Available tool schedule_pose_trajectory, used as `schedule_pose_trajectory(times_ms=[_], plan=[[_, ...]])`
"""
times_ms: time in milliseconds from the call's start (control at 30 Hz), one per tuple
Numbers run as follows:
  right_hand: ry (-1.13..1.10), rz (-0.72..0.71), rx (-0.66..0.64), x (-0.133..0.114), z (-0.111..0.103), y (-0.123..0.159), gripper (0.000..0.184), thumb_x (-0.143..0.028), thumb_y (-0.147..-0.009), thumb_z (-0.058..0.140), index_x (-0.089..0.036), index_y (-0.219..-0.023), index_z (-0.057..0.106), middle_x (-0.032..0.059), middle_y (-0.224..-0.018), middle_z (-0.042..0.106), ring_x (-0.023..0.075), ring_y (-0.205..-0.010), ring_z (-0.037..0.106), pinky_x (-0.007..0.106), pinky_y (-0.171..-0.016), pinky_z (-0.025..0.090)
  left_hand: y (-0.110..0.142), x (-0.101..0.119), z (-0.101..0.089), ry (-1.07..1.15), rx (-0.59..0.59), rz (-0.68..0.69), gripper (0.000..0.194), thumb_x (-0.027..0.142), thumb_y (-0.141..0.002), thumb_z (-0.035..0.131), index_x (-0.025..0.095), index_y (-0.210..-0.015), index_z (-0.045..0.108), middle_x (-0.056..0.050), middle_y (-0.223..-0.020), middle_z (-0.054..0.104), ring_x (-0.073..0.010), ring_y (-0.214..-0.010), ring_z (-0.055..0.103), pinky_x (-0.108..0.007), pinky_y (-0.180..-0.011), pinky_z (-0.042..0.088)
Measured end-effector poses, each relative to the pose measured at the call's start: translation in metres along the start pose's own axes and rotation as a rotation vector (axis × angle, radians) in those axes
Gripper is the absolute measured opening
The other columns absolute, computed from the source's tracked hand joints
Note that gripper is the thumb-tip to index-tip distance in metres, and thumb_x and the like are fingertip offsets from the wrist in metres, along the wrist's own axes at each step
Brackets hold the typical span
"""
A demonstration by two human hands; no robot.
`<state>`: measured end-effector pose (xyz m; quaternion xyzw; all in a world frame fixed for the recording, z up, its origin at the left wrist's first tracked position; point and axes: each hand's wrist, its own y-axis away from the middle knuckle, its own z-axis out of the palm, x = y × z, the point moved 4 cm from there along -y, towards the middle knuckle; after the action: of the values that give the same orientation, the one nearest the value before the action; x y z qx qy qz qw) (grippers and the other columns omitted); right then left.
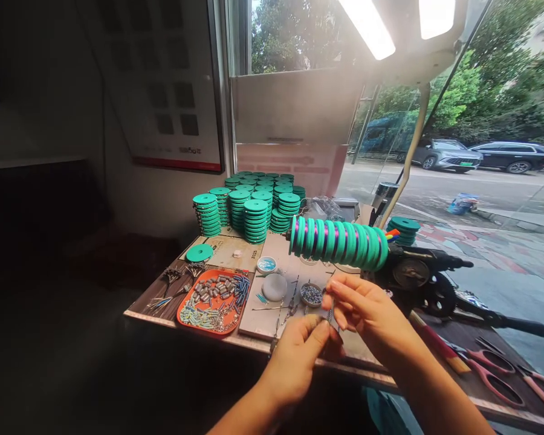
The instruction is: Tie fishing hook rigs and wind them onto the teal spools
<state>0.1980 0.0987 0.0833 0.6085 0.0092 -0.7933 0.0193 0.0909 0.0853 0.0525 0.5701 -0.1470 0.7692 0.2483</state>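
Near the table's front edge, my left hand is closed, its thumb and forefinger pinching the lower end of a thin dark piece, too small to name. Beside it, my right hand has its fingers curled and pinched at the upper end of that same piece. Just behind the hands stands a small bowl of beads. To its left is a round whitish disc, with thin wires and small fittings lying on the light board.
An orange tray of metal cylinders and small tubes lies left. Green foam spools are stacked behind. More spools sit on the shaft of a black winding machine. Scissors lie right, under a lamp.
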Motion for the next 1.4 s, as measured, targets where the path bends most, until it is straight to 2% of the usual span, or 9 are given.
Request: schedule_pose_trajectory(times_ms=[67,133,333,533,700,1000,1200,1333,1400], plan=[[-0.071,0.028,-0.024,0.005,0.002,0.0,0.025,-0.037,-0.069,0.065,-0.016,-0.067,0.052,-0.0009,-0.056,0.058,0.0054,-0.038,0.043,0.018,-0.038,0.028,0.006,-0.008,0.003,0.209,-0.041,-0.083,0.026,0.036,-0.078,0.049,0.013,-0.067,0.052,-0.002,-0.058,0.052,-0.0103,-0.054,0.049,-0.024,-0.06,0.038],[-0.093,0.027,-0.022,0.007,0.004,-0.001,0.025,-0.035,-0.069,0.065,-0.016,-0.065,0.051,-0.0019,-0.052,0.056,0.0053,-0.037,0.044,0.017,-0.038,0.028,0.012,-0.011,0.004,0.311,-0.05,-0.118,0.026,0.037,-0.078,0.049,0.013,-0.068,0.049,0.0,-0.053,0.051,-0.0086,-0.048,0.048,-0.022,-0.054,0.038],[-0.078,0.015,-0.038,0.01,0.01,0.001,0.025,-0.034,-0.068,0.066,-0.015,-0.063,0.051,-0.0021,-0.051,0.056,0.005,-0.036,0.044,0.017,-0.037,0.03,0.031,-0.018,0.0,0.328,-0.008,-0.246,0.031,0.043,-0.079,0.044,0.014,-0.069,0.046,0.001,-0.047,0.052,-0.0063,-0.04,0.048,-0.018,-0.046,0.039],[-0.057,-0.002,-0.034,0.009,0.007,0.004,0.021,-0.032,-0.072,0.063,-0.016,-0.064,0.052,-0.0026,-0.052,0.056,0.0045,-0.038,0.045,0.015,-0.04,0.032,0.05,-0.041,-0.007,0.342,-0.022,-0.396,0.034,0.05,-0.072,0.05,0.017,-0.068,0.043,0.001,-0.043,0.054,-0.0077,-0.033,0.049,-0.015,-0.036,0.037],[-0.054,0.004,-0.028,0.01,0.005,0.004,0.021,-0.031,-0.073,0.063,-0.016,-0.064,0.052,-0.0023,-0.053,0.056,0.0051,-0.04,0.045,0.016,-0.04,0.032,0.056,-0.049,-0.01,0.332,-0.034,-0.436,0.037,0.053,-0.069,0.052,0.017,-0.068,0.043,0.0,-0.042,0.055,-0.0062,-0.033,0.047,-0.014,-0.037,0.035],[-0.062,0.002,-0.032,0.012,0.004,0.003,0.02,-0.031,-0.073,0.062,-0.016,-0.064,0.052,-0.0022,-0.053,0.056,0.0056,-0.041,0.046,0.016,-0.041,0.033,0.063,-0.054,-0.014,0.33,-0.024,-0.501,0.04,0.055,-0.066,0.054,0.017,-0.065,0.042,0.0,-0.041,0.056,-0.0036,-0.031,0.042,-0.012,-0.035,0.025],[-0.065,0.01,-0.024,0.012,0.004,0.002,0.02,-0.031,-0.073,0.063,-0.016,-0.064,0.052,-0.002,-0.053,0.056,0.0058,-0.041,0.045,0.017,-0.041,0.033,0.065,-0.063,-0.016,0.334,-0.037,-0.5,0.041,0.056,-0.063,0.055,0.017,-0.063,0.043,0.0,-0.041,0.056,-0.0038,-0.03,0.04,-0.013,-0.033,0.021],[-0.067,0.009,-0.016,0.011,0.004,0.002,0.02,-0.031,-0.072,0.063,-0.016,-0.065,0.052,-0.0012,-0.054,0.057,0.006,-0.041,0.046,0.017,-0.041,0.033,0.065,-0.059,-0.015,0.352,-0.045,-0.494,0.038,0.053,-0.066,0.053,0.016,-0.063,0.045,-0.002,-0.045,0.058,-0.0056,-0.034,0.045,-0.015,-0.038,0.028],[-0.068,0.004,-0.022,0.009,0.004,0.001,0.02,-0.031,-0.072,0.064,-0.016,-0.066,0.052,-0.0008,-0.055,0.058,0.006,-0.042,0.046,0.017,-0.042,0.032,0.06,-0.049,-0.015,0.304,-0.059,-0.419,0.026,0.039,-0.068,0.055,0.013,-0.062,0.051,-0.006,-0.059,0.063,-0.0095,-0.049,0.054,-0.019,-0.049,0.037]])
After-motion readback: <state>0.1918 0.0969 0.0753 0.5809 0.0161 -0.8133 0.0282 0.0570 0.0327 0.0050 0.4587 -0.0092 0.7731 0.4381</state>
